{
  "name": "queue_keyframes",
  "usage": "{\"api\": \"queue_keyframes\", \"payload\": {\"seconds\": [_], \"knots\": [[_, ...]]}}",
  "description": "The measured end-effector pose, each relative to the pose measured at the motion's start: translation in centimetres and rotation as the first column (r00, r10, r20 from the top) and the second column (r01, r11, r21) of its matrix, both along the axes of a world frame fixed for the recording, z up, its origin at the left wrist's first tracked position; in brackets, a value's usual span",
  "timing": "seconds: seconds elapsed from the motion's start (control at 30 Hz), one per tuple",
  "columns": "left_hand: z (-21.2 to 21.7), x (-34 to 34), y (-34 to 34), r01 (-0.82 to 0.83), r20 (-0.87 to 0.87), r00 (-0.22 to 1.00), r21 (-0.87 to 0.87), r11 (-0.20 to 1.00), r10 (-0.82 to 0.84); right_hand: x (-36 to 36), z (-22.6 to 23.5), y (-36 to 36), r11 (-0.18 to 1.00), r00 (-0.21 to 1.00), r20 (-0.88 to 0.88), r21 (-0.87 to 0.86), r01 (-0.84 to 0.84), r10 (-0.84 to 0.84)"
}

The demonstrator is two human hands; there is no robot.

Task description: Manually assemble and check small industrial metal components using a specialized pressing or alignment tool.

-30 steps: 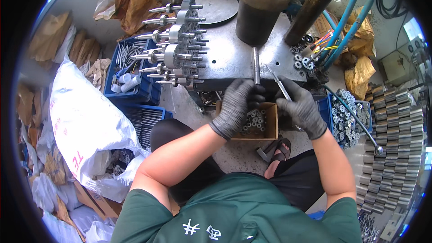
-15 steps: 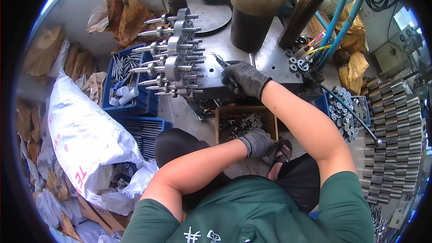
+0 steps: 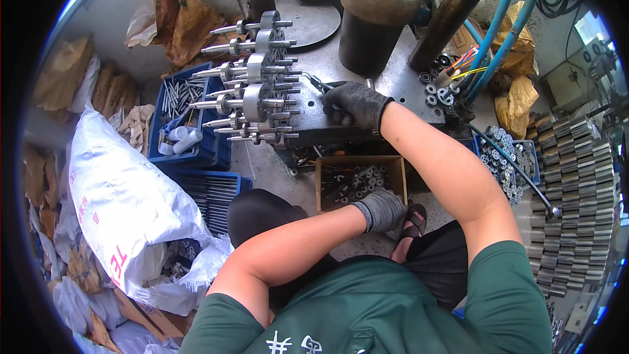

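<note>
**A:** Your right hand (image 3: 354, 105) is up on the grey steel work plate (image 3: 386, 85), in a dark knit glove, fingers curled around a thin metal tool (image 3: 321, 84). Please hold it near the working end and keep the wrist resting on the plate, so the tip does not wander.

**B:** And my left hand (image 3: 383, 208)?

**A:** It is down at the near edge of the wooden box (image 3: 360, 180) of small metal parts, closed loosely. I cannot tell if it already grips a part or only touches the heap. I think it is better to take one piece only, so you do not fumble.

**B:** Which way does the tool point?

**A:** Its long axis lies almost flat on the plate, running left to right. The free end points to your left, toward the rack of stepped steel shafts (image 3: 255, 78). Those shafts also lie horizontal, thin ends toward the right, close to the tool tip.
</note>
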State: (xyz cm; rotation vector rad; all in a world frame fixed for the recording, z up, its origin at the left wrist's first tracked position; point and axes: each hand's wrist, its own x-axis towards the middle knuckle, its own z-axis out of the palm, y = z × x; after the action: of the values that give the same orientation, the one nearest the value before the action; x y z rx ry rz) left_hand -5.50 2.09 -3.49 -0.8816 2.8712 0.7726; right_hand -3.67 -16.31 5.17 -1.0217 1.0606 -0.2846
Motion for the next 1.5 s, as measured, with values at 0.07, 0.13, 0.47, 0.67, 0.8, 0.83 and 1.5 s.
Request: {"api": "queue_keyframes", "payload": {"seconds": [0.07, 0.13, 0.47, 0.67, 0.8, 0.83, 1.5], "knots": [[0.2, -0.1, -0.1, -0.005, -0.016, 1.000, 0.002, 1.000, 0.005, -0.3, 0.0, -0.3, 0.999, 1.000, -0.024, 0.047, 0.012, -0.011], [0.3, -0.3, -0.2, 0.005, 0.000, 1.000, 0.016, 1.000, -0.005, -0.3, 0.1, -0.5, 1.000, 1.000, -0.025, 0.030, 0.008, -0.008], [0.5, -0.4, -0.2, 0.033, 0.004, 0.999, 0.020, 0.999, -0.033, -0.2, 0.7, -0.4, 0.999, 0.998, -0.041, -0.005, -0.040, 0.040], [1.0, -0.2, -0.3, 0.047, -0.008, 0.999, 0.034, 0.998, -0.046, 0.2, 0.5, -0.1, 1.000, 0.999, -0.039, -0.007, -0.029, 0.028], [0.8, -0.1, -0.2, 0.040, -0.009, 0.999, 0.042, 0.998, -0.040, 0.5, 0.4, 0.1, 0.996, 0.998, -0.040, -0.070, -0.056, 0.053], [0.4, -0.1, -0.1, 0.020, -0.025, 0.999, 0.020, 1.000, -0.020, 0.8, 0.5, 0.0, 0.996, 0.997, -0.057, -0.060, -0.061, 0.058], [-1.9, -0.7, 0.1, 0.006, -0.070, 0.998, 0.000, 1.000, -0.006, 2.2, 1.0, 1.0, 0.962, 0.969, -0.224, -0.224, -0.158, 0.106]]}}
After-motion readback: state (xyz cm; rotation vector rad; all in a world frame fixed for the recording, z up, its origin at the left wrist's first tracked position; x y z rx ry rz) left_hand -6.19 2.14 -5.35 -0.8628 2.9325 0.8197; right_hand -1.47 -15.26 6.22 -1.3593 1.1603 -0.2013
